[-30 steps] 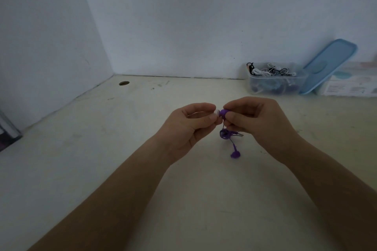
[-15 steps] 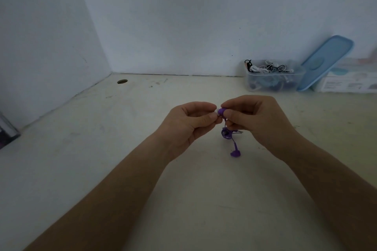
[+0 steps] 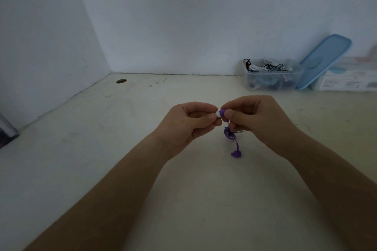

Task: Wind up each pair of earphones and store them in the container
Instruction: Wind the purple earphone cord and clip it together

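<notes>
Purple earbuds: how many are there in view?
2. The upper earbud is pinched between the left hand and right hand; the lower earbud dangles beneath them. The container at the back may hide more.

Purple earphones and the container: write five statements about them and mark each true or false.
1. The left hand and the right hand both pinch the purple earphones. True.
2. The container already has earphones in it. True.
3. The container is closed by its lid. False: it is open, and the blue lid leans tilted beside it.
4. The container stands close to the person's left arm. False: it stands at the far right of the table, by the wall.
5. One purple earbud hangs below the hands. True.
</notes>
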{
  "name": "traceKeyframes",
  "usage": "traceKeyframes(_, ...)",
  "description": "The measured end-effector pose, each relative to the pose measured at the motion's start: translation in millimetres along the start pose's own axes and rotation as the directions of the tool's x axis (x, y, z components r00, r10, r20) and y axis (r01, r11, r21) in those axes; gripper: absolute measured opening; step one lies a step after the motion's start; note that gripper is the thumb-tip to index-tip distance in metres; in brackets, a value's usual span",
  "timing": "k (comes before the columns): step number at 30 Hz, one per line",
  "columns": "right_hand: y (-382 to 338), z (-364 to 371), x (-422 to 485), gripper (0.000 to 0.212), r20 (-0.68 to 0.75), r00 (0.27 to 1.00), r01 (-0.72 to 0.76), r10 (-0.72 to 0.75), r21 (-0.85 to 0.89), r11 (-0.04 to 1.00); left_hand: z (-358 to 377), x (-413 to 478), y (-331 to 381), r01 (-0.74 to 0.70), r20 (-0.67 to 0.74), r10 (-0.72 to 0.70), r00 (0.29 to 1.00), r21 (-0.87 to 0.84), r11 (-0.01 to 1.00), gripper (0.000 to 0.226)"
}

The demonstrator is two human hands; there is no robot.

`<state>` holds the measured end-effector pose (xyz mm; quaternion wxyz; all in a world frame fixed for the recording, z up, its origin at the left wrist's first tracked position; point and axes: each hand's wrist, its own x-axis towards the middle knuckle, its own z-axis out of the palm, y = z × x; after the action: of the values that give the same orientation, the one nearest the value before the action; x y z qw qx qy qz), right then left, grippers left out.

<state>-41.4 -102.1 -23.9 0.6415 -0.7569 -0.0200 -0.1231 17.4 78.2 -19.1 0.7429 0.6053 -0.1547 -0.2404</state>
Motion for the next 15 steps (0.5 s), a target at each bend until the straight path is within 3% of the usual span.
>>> traceKeyframes(15, -2.3, 0.6, -0.5, 0.013, 0.003, 0.996, 0.089, -0.089, -0.065, 0.994, -0.2, 2.5, -1.2, -0.026, 0.020, 0.026, 0.999, 0.008, 1.000, 0.026)
